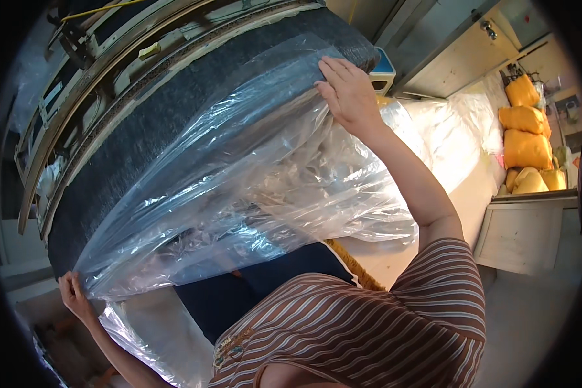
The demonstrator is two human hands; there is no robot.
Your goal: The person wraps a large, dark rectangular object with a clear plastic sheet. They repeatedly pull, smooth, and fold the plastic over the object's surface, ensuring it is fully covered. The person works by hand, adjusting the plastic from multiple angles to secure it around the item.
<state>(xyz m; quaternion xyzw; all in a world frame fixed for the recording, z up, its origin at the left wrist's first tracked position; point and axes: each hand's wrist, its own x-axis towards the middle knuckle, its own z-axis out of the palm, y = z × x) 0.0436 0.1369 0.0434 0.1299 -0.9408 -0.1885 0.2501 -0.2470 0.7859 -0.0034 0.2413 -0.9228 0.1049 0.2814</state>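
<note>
A wide sheet of clear plastic film (239,174) lies over the near edge of a dark worktable (155,142) and hangs down in folds toward my lap. At the table's near left corner my left hand (75,296) has its fingers curled in on the film's corner. Farther off, at the right end, my right hand (349,97) rests on the film with its fingers stretched out and lying flat. Between the two hands the film's upper edge runs slantwise across the dark surface. What lies beneath its crumpled folds is hard to make out.
Along the table's far side runs a frame with curved-looking rails (103,97). A blue-topped stool (383,68) stands beyond the right end. More clear plastic (459,136) is heaped at the right, near several orange-yellow bundles (527,149) above a pale cabinet (520,236).
</note>
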